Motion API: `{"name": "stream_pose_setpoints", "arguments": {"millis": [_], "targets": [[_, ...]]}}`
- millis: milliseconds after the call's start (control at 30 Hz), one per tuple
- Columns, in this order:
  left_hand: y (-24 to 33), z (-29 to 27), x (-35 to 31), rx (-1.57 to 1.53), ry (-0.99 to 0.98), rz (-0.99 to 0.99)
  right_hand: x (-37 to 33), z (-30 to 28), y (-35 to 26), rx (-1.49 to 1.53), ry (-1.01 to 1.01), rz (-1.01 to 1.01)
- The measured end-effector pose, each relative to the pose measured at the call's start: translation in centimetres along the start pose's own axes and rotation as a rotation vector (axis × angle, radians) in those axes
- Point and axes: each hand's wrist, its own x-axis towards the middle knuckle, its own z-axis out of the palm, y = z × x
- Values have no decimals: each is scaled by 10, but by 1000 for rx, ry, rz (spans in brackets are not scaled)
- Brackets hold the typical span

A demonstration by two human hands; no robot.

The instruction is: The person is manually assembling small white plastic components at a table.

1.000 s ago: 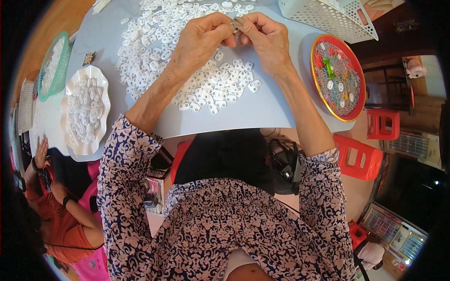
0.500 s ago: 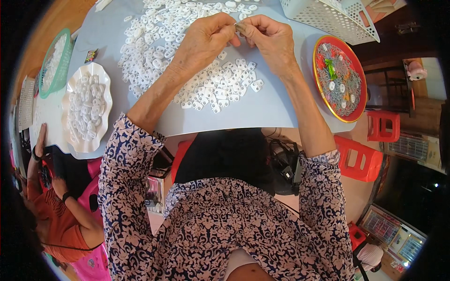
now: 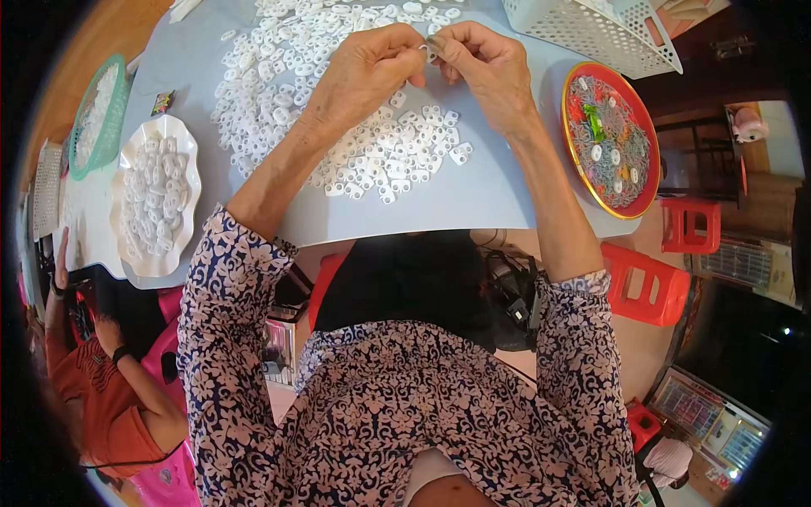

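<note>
Over the far part of the table, my left hand (image 3: 378, 72) and my right hand (image 3: 488, 72) meet, their fingers closed in a pinch. Between the fingertips shows a bit of a small white plastic piece (image 3: 428, 53); most of it is hidden by the fingers. Under and beyond my wrists lies a large spread of small white plastic pieces (image 3: 274, 106), many with two round holes. A nearer cluster of such pieces (image 3: 393, 156) lies between my forearms.
Right of my hands stands a red round tray (image 3: 652, 173) with a gold rim, full of small grey parts. A perforated white basket (image 3: 583, 38) is behind it. To the left are a scalloped white dish (image 3: 127, 211), a green basket (image 3: 118, 118) and another person (image 3: 127, 397).
My hands stay together in nearly the same place; the right fingertips have shifted slightly and more of the white piece shows. The other person's hand at left has lifted a little.
</note>
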Motion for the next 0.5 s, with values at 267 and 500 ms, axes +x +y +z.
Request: {"name": "stream_pose_setpoints", "arguments": {"millis": [267,500], "targets": [[3,6,0,-125,63,40,0,8,0,73,65,-83],[3,2,3,-147,39,23,1,9,7,137,85,-21]]}}
